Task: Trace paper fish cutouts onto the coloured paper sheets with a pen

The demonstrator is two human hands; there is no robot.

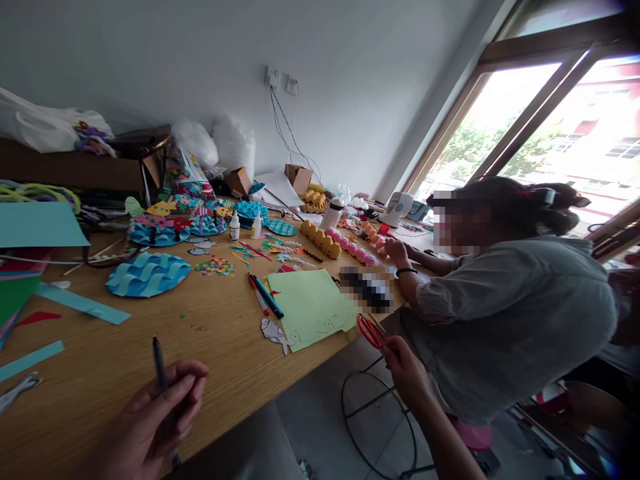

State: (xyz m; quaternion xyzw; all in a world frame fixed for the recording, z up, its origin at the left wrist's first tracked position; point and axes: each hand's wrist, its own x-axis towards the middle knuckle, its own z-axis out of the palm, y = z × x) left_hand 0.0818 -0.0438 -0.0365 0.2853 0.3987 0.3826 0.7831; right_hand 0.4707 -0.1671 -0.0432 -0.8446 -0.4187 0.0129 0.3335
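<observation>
My left hand (167, 413) is closed round a black pen (159, 363) at the lower left, above the wooden table. At the table's front edge, my right hand (403, 367) grips red-handled scissors (370, 331). Just beyond them lies a light green sheet (310, 300) with pencil outlines of fish near its lower edge. A grey paper fish (274, 335) touches the sheet's lower left corner. Red and dark teal markers (267, 297) rest along its left side.
A person in a grey shirt (520, 313) sits at the right. Round blue woven paper pieces (149, 274), glue bottles (235, 227), egg-carton strips (321, 240) and coloured scraps (215, 267) cover the table's far side. A metal stool (379, 417) stands below the front edge.
</observation>
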